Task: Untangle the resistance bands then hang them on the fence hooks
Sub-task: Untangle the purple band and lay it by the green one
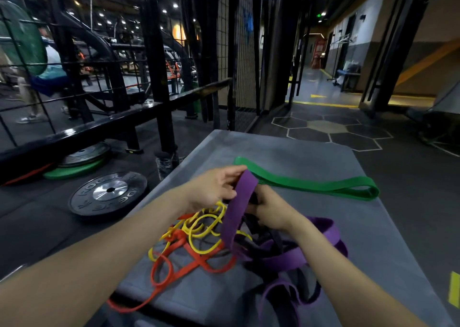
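Over grey mat (311, 152), hands pinching flat purple band (240, 207) (rubbery, looped)

— Carrying everything: a grey padded bench top (286, 150), long, running away from the camera, set on dark rubber gym floor (410, 177).

— Lying on it?

— At the far end, a green resistance band (316, 184), flat, stretched crosswise, well apart from the rest. Nearer, a tangled heap: yellow bands (199, 229) looped over orange bands (196, 259) on the left, purple bands (281, 257) on the right, mixed with darker ones (276, 239).

— Anything over the edge?

— One orange loop, trailing off the near left corner. On the floor to the left, a black weight plate (109, 193), flat.
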Available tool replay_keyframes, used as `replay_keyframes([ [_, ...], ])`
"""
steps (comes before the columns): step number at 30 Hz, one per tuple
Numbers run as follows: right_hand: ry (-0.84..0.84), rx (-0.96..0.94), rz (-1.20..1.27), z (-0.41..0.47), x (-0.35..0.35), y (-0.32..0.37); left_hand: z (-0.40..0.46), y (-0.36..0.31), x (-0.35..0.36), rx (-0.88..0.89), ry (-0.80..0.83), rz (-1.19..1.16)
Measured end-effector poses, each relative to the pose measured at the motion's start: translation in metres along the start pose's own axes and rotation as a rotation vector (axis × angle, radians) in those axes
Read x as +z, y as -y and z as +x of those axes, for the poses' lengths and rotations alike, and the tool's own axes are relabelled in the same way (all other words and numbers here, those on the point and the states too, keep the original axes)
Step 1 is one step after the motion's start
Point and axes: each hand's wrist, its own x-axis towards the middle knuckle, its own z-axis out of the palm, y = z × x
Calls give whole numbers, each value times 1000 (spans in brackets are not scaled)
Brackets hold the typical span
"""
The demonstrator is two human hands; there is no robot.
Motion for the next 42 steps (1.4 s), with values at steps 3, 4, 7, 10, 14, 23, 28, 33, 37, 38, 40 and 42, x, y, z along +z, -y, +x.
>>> replay_keyframes([
  [3, 15, 40, 166, -6, -10, -3, 2, 1, -3, 42, 1, 420],
  [4, -20, 39, 222, -7, -12, -4, 1, 0, -5, 40, -24, 499],
  [7, -125, 48, 360, -8, -17, -7, -4, 5, -4, -6, -61, 488],
  [10, -87, 74, 341, -8, -21, -4, -3, 17, 1, 28, -104, 374],
  [14, -122, 84, 364, -3, -27, 1, 2, 20, 5, 107, -192, 340],
  [23, -49, 126, 249, -9, -28, 8, 1, 22, 7, 194, -129, 168],
  [28, -168, 145, 277, -12, -32, 11, -4, 34, -11, 144, -295, 251],
  [33, -244, 203, 752, -22, -54, 8, -15, 49, -63, -125, -690, 223],
  [37, -462, 453, 918, -20, -56, -6, -27, 72, -105, -388, -878, 155],
  [38, -522, 540, 743, -17, -54, -16, -30, 75, -105, -471, -858, 235],
  [40, -523, 693, 170, -14, -49, -36, -33, 79, -93, -676, -747, 517],
  [42, -450, 762, -202, -19, -45, -50, -36, 72, -69, -729, -607, 777],
])
